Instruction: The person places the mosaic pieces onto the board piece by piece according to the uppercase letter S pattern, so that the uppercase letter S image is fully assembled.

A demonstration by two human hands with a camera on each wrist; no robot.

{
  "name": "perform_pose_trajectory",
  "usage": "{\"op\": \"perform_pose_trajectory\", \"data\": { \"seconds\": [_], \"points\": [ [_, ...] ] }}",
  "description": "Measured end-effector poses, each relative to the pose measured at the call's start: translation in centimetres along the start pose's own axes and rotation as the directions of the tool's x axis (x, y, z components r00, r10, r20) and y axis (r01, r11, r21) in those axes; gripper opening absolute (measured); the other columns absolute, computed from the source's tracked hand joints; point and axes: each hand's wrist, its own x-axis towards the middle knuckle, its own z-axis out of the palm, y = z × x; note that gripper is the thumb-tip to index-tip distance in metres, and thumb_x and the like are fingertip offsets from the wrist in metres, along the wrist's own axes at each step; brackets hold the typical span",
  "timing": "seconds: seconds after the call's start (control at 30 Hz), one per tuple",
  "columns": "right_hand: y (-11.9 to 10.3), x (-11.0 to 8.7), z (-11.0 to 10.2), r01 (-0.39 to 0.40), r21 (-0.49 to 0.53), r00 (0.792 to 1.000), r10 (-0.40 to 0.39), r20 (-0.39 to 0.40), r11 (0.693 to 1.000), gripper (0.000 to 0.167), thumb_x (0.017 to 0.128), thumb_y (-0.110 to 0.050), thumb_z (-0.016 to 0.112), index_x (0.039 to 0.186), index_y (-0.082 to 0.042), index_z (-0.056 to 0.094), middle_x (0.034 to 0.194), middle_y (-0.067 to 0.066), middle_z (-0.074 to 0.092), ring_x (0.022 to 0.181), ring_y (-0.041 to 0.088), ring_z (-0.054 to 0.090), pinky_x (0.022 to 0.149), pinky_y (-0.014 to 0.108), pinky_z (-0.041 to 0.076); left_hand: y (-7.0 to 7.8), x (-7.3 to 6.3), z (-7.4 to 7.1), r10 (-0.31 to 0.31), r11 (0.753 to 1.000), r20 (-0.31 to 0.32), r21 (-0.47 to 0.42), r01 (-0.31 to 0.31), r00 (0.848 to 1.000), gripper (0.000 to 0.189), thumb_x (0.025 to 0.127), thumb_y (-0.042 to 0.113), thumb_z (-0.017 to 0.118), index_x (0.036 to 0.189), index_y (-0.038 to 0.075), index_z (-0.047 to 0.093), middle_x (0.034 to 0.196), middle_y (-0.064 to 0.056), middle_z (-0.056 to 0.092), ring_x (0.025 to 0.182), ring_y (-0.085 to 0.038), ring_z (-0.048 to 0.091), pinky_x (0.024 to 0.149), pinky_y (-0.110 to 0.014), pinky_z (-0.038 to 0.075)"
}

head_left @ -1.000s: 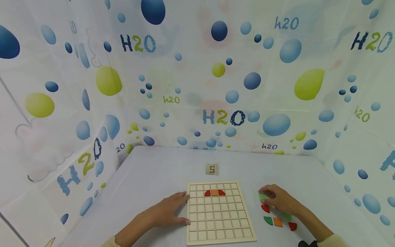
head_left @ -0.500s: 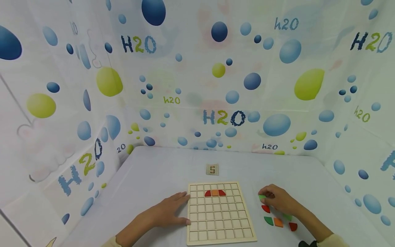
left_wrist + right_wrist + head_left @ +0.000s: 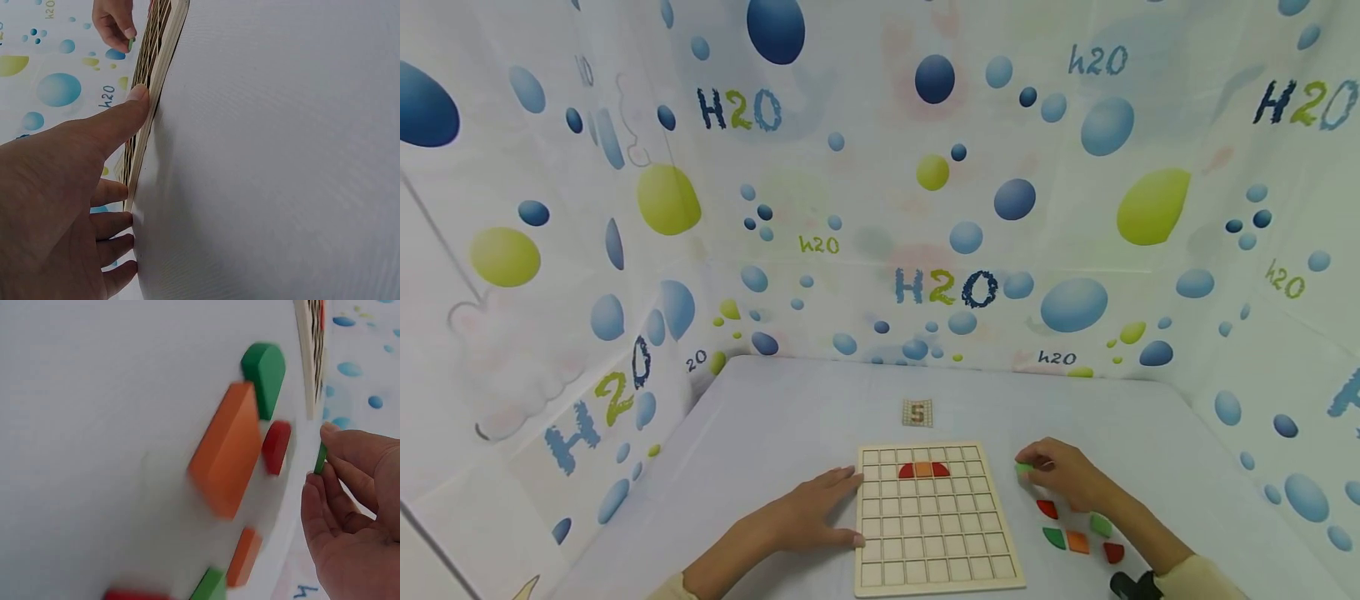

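Observation:
My left hand (image 3: 816, 510) touches the left edge of a pale wooden grid board (image 3: 936, 550), thumb and fingertips against its frame. One orange square (image 3: 923, 469) sits between two red quarter-round pieces in the board's second row. Right of the board, my right hand (image 3: 1066, 477) pinches a light green piece (image 3: 1024, 469) between thumb and fingers, just above the table. The right wrist view shows that green piece (image 3: 321, 457) edge-on, its outline mostly hidden. Below the right hand lie a red quarter piece (image 3: 1047, 509), a dark green quarter piece (image 3: 1054, 538) and an orange square (image 3: 1078, 542).
A light green square (image 3: 1101, 524) and another red piece (image 3: 1114, 552) lie near the right forearm. Another orange piece (image 3: 244, 556) shows in the right wrist view. Behind the board lies a small pattern card (image 3: 917, 412). A bubble-printed curtain (image 3: 850, 183) surrounds the white table.
My right hand has lifted the light green piece and moved slightly left and away from me, towards the board. The left hand stays in place at the board's edge.

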Motion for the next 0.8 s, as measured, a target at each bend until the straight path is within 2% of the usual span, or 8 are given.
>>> {"op": "perform_pose_trajectory", "data": {
  "seconds": [0.17, 0.33, 0.63, 0.8],
  "points": [
    [-1.7, 1.3, 1.5, 0.019, 0.006, 1.000, -0.019, -0.001, 1.000, 0.025, 0.097, -0.016, 0.077, 0.118, -0.004, 0.073, 0.112, 0.004, 0.068, 0.104, 0.020, 0.066, 0.091, 0.030, 0.059, 0.0, -0.2, 0.0, 0.005, 1.000, -0.007, -0.001, -0.005, 1.000, 0.098, 0.088, 0.070, 0.073, 0.162, 0.013, 0.042, 0.168, -0.015, 0.038, 0.155, -0.038, 0.037, 0.121, -0.061, 0.038],
    [-4.0, 2.6, 3.6, 0.042, -0.035, 0.999, -0.043, -0.009, 0.998, 0.023, 0.095, -0.015, 0.079, 0.115, -0.006, 0.073, 0.108, 0.001, 0.065, 0.099, 0.014, 0.062, 0.087, 0.028, 0.058, 0.2, -0.3, -0.1, 0.002, 1.000, 0.000, -0.007, -0.002, 1.000, 0.098, 0.088, 0.069, 0.074, 0.162, 0.012, 0.042, 0.169, -0.015, 0.038, 0.155, -0.038, 0.037, 0.121, -0.062, 0.037],
    [-8.2, 4.7, 7.0, 0.154, -0.075, 0.987, -0.150, 0.051, 0.985, 0.020, 0.096, -0.012, 0.078, 0.114, -0.008, 0.072, 0.106, -0.001, 0.063, 0.100, 0.016, 0.061, 0.088, 0.035, 0.058, 0.1, 0.0, -0.2, -0.004, 1.000, 0.010, -0.001, 0.004, 1.000, 0.098, 0.089, 0.069, 0.073, 0.162, 0.013, 0.042, 0.169, -0.015, 0.037, 0.156, -0.038, 0.036, 0.122, -0.061, 0.037],
    [-9.8, 5.6, 8.6, 0.237, -0.058, 0.968, -0.230, 0.104, 0.970, 0.014, 0.099, -0.009, 0.075, 0.111, -0.007, 0.068, 0.104, 0.002, 0.061, 0.092, 0.017, 0.058, 0.080, 0.030, 0.055, -0.1, 0.1, -0.1, 0.000, 1.000, 0.009, -0.006, 0.000, 1.000, 0.098, 0.089, 0.071, 0.071, 0.163, 0.014, 0.041, 0.169, -0.014, 0.037, 0.156, -0.039, 0.036, 0.122, -0.061, 0.037]
  ]
}}
